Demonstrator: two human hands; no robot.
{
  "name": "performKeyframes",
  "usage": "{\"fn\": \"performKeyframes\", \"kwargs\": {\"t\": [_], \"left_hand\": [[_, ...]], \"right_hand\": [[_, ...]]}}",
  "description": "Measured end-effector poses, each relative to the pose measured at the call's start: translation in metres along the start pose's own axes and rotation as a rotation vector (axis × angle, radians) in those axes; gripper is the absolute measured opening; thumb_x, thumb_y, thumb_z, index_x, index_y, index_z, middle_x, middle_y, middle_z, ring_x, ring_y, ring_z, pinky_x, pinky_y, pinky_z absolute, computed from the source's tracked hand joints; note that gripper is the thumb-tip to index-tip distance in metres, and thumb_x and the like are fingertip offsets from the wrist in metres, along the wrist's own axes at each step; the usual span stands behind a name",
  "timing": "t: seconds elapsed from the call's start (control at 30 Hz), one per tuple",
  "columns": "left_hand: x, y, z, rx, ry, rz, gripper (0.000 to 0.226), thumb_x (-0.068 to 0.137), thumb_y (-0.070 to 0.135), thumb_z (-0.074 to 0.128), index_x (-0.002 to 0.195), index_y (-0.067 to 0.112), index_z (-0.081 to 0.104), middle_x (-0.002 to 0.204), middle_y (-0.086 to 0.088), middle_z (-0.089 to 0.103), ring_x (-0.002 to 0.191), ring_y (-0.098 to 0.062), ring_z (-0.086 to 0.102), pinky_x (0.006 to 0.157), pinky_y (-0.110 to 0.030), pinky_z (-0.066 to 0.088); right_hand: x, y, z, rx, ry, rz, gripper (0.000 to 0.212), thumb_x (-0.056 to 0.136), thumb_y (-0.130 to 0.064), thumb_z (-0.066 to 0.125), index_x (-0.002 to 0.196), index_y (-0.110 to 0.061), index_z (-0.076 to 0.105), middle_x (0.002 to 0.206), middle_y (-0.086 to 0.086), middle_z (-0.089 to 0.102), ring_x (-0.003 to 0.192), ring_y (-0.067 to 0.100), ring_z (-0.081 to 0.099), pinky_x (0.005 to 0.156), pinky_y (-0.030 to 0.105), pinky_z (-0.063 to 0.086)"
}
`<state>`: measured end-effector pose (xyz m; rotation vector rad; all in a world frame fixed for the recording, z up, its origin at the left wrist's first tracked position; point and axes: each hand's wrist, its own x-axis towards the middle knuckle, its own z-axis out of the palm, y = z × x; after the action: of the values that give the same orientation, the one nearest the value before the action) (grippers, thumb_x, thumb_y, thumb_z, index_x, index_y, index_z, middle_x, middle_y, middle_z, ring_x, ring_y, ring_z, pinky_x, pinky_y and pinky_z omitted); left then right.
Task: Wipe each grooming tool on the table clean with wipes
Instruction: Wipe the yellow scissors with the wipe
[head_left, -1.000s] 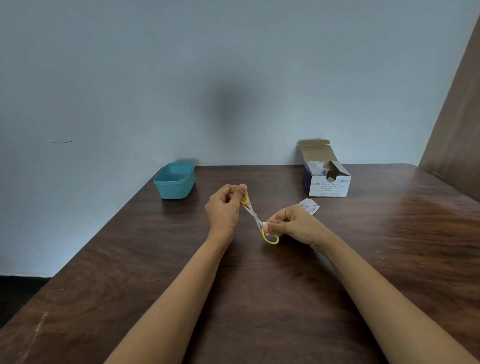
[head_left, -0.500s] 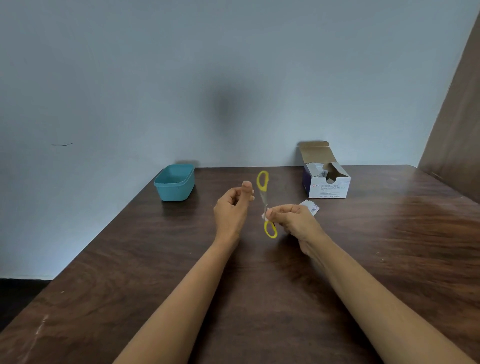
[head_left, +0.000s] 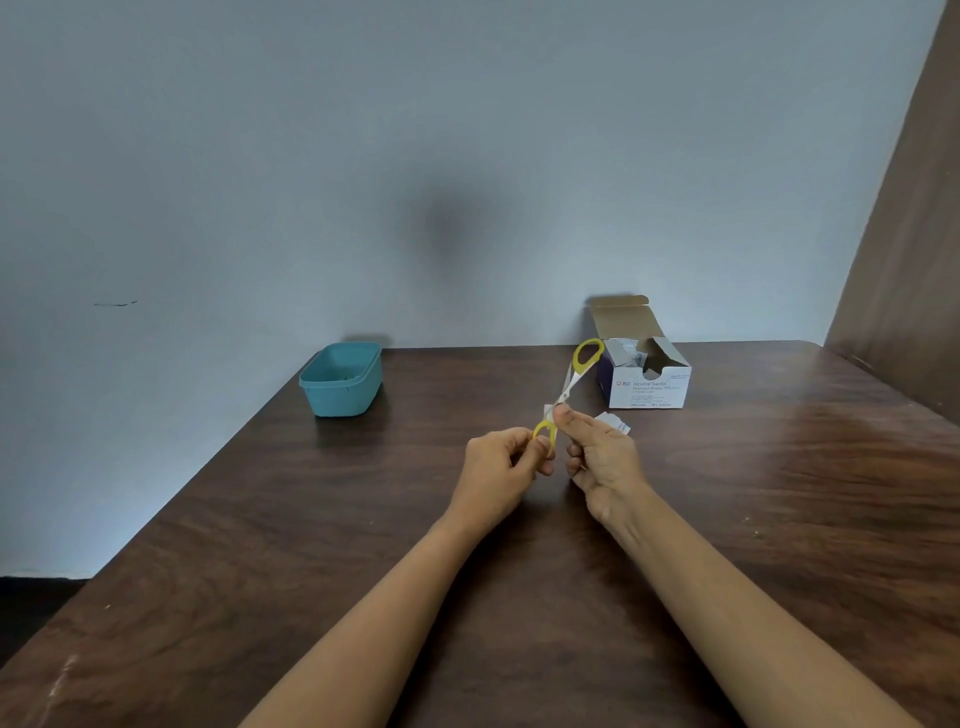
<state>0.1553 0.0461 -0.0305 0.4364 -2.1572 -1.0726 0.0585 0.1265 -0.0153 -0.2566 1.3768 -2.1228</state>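
Dark brown wood grain runs across the surface (head_left: 779, 519), which meets a pale blue-grey wall (head_left: 467, 156) at the far edge. Both forearms reach in from the bottom, and the hands meet close together above the middle of the surface.

The left hand (head_left: 501, 467) has its fingers curled and pinches the lower yellow ring of a small pair of scissors (head_left: 571, 382). The right hand (head_left: 597, 452) sits just beside it, thumb and forefinger pinching a small white wipe (head_left: 548, 410) against the metal part of the scissors near where the two halves cross. The scissors are held up off the surface, tilted up and to the right, with the second yellow ring at the top; the blades are too small to tell apart.

Just behind the right hand a torn white wrapper (head_left: 615, 422) lies flat on the surface. Further back stands an open box (head_left: 649, 389) printed with "Alcohol Swabs", its lid flap raised. Well to the left, near the far corner, sits a teal tub (head_left: 343, 382). A brown panel (head_left: 904, 234) rises along the right side.
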Motion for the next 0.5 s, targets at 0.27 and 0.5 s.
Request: {"fn": "performKeyframes", "kwargs": {"t": [0.27,0.5], "left_hand": [[-0.0054,0.0066,0.0045,0.058,-0.054,-0.008,0.031,0.097,0.029,0.055,0.078,0.011,0.073,0.069,0.003,0.073,0.061,-0.003,0.063,0.064,-0.016,0.049],[-0.0079,0.0038,0.0029,0.117,-0.049,0.002,0.031,0.097,0.027,0.053,0.079,0.009,0.071,0.069,0.003,0.072,0.053,0.004,0.057,0.057,-0.006,0.039]], "right_hand": [[0.0053,-0.0005,-0.0006,0.206,0.077,0.014,0.009,0.082,-0.018,0.072,0.077,-0.017,0.065,0.063,-0.003,0.044,0.039,0.003,0.033,0.038,0.014,0.030],[0.0034,-0.0023,-0.0013,0.045,0.046,-0.007,0.017,0.079,-0.020,0.076,0.068,-0.016,0.063,0.054,-0.002,0.036,0.047,0.008,0.030,0.043,0.018,0.027]]}}
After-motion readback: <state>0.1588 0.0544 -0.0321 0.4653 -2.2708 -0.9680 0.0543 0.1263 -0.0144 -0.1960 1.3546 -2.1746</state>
